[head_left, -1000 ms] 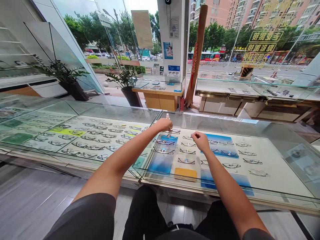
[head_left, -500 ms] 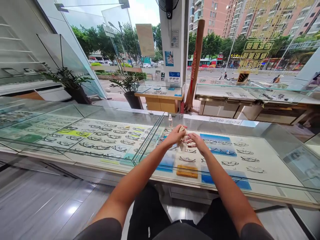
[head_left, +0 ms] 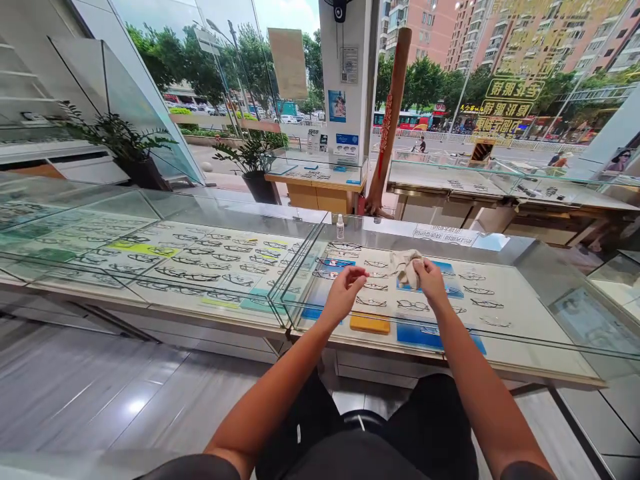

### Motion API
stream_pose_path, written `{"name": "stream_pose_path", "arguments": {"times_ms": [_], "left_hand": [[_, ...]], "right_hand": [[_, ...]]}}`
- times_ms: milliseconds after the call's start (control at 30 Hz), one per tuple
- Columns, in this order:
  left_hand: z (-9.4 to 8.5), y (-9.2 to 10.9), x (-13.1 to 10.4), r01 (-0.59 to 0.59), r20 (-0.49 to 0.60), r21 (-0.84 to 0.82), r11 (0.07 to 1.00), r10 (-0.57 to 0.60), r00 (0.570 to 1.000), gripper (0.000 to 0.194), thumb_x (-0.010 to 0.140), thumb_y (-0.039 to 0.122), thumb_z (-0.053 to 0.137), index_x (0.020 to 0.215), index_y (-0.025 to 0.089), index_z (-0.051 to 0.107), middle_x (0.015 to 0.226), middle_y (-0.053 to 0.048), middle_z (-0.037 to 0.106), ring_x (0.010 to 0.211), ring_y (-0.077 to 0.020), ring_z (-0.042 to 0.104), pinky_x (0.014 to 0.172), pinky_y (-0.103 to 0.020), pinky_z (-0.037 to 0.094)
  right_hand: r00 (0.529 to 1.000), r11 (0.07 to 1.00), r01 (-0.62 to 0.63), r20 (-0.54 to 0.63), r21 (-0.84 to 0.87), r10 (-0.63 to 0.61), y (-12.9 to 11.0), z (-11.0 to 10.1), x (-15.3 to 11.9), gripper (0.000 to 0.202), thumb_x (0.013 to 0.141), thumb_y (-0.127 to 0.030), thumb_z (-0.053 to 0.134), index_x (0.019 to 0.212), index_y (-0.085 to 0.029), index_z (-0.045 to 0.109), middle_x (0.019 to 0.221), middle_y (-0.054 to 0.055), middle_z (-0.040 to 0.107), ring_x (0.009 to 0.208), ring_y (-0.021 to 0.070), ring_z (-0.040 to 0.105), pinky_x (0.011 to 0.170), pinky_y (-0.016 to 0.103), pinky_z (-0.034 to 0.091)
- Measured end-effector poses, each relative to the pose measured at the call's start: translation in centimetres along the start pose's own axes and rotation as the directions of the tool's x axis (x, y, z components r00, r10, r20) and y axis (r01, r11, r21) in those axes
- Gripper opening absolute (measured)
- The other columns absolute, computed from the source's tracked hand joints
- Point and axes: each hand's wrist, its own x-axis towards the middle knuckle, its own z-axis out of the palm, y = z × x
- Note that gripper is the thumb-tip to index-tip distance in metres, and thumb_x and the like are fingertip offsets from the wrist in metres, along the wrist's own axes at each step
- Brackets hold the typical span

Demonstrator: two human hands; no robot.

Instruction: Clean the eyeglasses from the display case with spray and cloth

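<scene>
My right hand (head_left: 431,280) grips a crumpled beige cloth (head_left: 406,265), which hangs to the left of the fingers above the glass display case (head_left: 327,227). To its left, my left hand (head_left: 345,292) is raised with fingers curled and thumb and fingertips close together. Whatever is in that pinch is too small to make out against the eyeglasses behind it. The two hands are apart. Beneath them, in the case, lie several eyeglasses (head_left: 413,305) in rows. A small white spray bottle (head_left: 341,228) stands upright beyond my left hand.
A yellow-orange block (head_left: 370,324) and blue sheets (head_left: 427,335) lie at the near side of the case. More eyeglasses (head_left: 237,280) fill the case on the left. Beyond are a potted plant (head_left: 257,170), a wooden post (head_left: 393,120) and other counters (head_left: 450,190).
My hands, together at the cloth before, have separated. The cloth has passed from my left hand to my right hand and moved right. The view has tilted down slightly.
</scene>
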Motion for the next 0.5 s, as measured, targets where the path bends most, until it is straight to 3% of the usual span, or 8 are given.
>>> {"name": "stream_pose_path", "arguments": {"times_ms": [33,67,100,133,167,233,367,500], "left_hand": [[-1.2,-0.9,-1.7,0.065,0.120,-0.005,0.998,-0.064,0.991,0.038,0.094,0.052,0.071,0.110,0.018,0.069,0.114,-0.012,0.078,0.100,-0.0212,0.074,0.097,-0.036,0.055],[-2.4,-2.2,-3.5,0.165,0.260,0.000,0.986,-0.159,0.952,0.039,0.093,0.054,0.073,0.106,0.017,0.070,0.104,-0.011,0.079,0.089,-0.0199,0.073,0.091,-0.035,0.056],[-3.7,-3.9,-5.3,0.298,0.395,0.028,0.954,-0.284,0.874,0.040,0.091,0.054,0.076,0.102,0.016,0.072,0.100,-0.011,0.079,0.083,-0.0193,0.072,0.085,-0.033,0.055],[-4.8,-5.9,-7.2,0.450,0.484,0.066,0.891,-0.423,0.766,0.040,0.088,0.052,0.081,0.099,0.015,0.073,0.100,-0.012,0.080,0.081,-0.0193,0.072,0.080,-0.032,0.054],[-5.9,-8.1,-8.9,0.607,0.491,0.085,0.790,-0.563,0.665,0.041,0.082,0.049,0.087,0.097,0.013,0.074,0.099,-0.013,0.080,0.079,-0.0197,0.072,0.074,-0.029,0.052],[-7.3,-12.6,-12.0,0.860,0.289,-0.096,0.501,-0.813,0.506,0.049,0.065,0.041,0.100,0.093,0.011,0.073,0.097,-0.016,0.079,0.076,-0.0220,0.073,0.064,-0.026,0.048],[-7.3,-19.5,-15.1,0.842,0.011,-0.319,0.434,-0.887,0.461,0.061,0.069,0.063,0.093,0.100,0.019,0.063,0.121,-0.015,0.072,0.097,-0.0235,0.075,0.070,-0.027,0.054],[-5.6,-22.5,-14.1,0.734,-0.133,-0.483,0.478,-0.868,0.478,0.068,0.069,0.071,0.090,0.108,0.024,0.059,0.119,-0.012,0.067,0.105,-0.0249,0.074,0.079,-0.031,0.060]], "right_hand": [[0.998,0.997,-0.023,-0.061,-0.067,0.019,0.4,-1.7,0.7,0.068,0.085,-0.079,0.047,0.104,-0.017,0.069,0.090,0.010,0.073,0.082,0.0263,0.064,0.073,0.037,0.052],[0.991,0.989,-0.052,-0.129,-0.139,0.034,0.8,-3.2,1.2,0.067,0.085,-0.078,0.048,0.102,-0.016,0.069,0.092,0.013,0.072,0.086,0.0293,0.064,0.078,0.041,0.052],[0.982,0.974,-0.079,-0.184,-0.210,0.040,1.4,-4.6,1.4,0.064,0.083,-0.074,0.054,0.103,-0.015,0.069,0.098,0.017,0.072,0.095,0.0336,0.064,0.086,0.046,0.051],[0.971,0.956,-0.102,-0.235,-0.275,0.036,2.0,-5.6,1.4,0.064,0.081,-0.070,0.060,0.108,-0.013,0.070,0.108,0.022,0.071,0.107,0.0391,0.061,0.096,0.052,0.048],[0.961,0.938,-0.114,-0.275,-0.328,0.020,2.7,-6.4,1.0,0.065,0.079,-0.066,0.063,0.114,-0.011,0.069,0.122,0.027,0.068,0.120,0.0439,0.055,0.104,0.057,0.043],[0.955,0.888,-0.100,-0.295,-0.449,-0.041,4.6,-6.7,-0.3,0.069,0.083,-0.060,0.062,0.129,-0.009,0.065,0.140,0.030,0.060,0.135,0.0475,0.045,0.115,0.062,0.033],[0.978,0.647,0.060,-0.084,-0.760,-0.190,8.3,-5.3,-3.5,0.070,0.097,-0.061,0.047,0.142,-0.010,0.060,0.148,0.028,0.057,0.140,0.0444,0.045,0.117,0.060,0.036],[0.981,0.584,0.119,0.004,-0.803,-0.194,9.9,-4.7,-4.5,0.076,0.099,-0.069,0.042,0.147,-0.012,0.058,0.154,0.027,0.053,0.143,0.0441,0.043,0.116,0.059,0.038]]}}
